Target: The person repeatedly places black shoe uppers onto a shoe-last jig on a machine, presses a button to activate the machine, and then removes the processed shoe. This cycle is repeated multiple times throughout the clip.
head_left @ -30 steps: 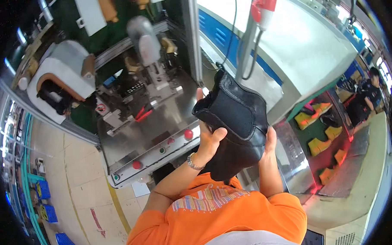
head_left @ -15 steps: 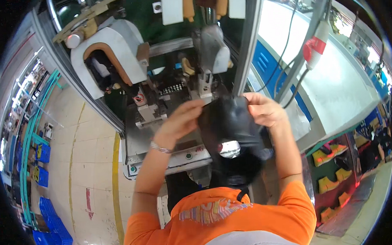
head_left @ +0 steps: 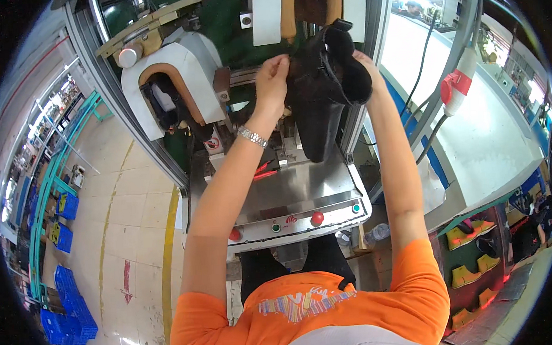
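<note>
Both hands are raised at the machine (head_left: 325, 198), holding up a black boot upper (head_left: 320, 119) with its open top tipped toward the right. My left hand (head_left: 272, 84), a metal bracelet at the wrist, is closed with fingertips pinched at the upper's left edge. On the other side, my right hand (head_left: 368, 72) grips the upper near its opening, most of its fingers hidden behind the black material. Directly beyond the upper is the right white clamp (head_left: 267, 17) with brown padding. The left white clamp (head_left: 208, 56) arches around a dark piece.
Red-handled tools (head_left: 265, 173) lie on the machine's metal bed. Red and green buttons, including a red button (head_left: 317, 218), line its front panel. A white worktable (head_left: 481, 141) stands at right, above a rack with yellow shoe pieces (head_left: 465, 275). Blue crates (head_left: 68, 319) sit far left.
The boot upper has moved up and away from me, toward the right clamp. It has turned, so its opening now faces up and right. Both arms have stretched forward.
</note>
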`<state>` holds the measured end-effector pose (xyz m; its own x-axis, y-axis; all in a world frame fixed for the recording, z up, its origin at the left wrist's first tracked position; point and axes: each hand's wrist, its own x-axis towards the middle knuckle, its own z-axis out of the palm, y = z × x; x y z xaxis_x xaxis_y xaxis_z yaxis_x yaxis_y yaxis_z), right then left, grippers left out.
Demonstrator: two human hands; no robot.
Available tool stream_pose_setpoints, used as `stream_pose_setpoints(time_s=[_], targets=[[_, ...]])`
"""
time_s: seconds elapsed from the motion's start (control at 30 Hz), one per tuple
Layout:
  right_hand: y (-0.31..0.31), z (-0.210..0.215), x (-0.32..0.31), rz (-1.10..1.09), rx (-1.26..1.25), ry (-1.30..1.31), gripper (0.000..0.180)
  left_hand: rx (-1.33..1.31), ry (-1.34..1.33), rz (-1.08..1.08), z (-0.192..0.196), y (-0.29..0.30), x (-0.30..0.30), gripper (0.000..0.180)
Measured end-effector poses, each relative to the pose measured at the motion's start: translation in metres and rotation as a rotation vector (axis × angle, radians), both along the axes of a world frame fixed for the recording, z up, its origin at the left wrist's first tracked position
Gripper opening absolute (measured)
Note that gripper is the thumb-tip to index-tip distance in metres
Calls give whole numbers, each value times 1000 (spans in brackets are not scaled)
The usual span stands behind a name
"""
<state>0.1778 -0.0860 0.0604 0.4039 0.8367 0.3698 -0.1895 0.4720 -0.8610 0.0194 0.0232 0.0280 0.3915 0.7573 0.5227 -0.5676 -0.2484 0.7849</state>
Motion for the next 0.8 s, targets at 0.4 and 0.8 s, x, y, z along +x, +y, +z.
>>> stream_pose_setpoints(time_s=[0.4,0.8], targets=[[-64,-180,-74,631,-7,478,59,-29,318,-62,-87,-50,-39,36],[9,-198,-42,281,-92,734,34,1247,935,658,-36,-142,-59,52]])
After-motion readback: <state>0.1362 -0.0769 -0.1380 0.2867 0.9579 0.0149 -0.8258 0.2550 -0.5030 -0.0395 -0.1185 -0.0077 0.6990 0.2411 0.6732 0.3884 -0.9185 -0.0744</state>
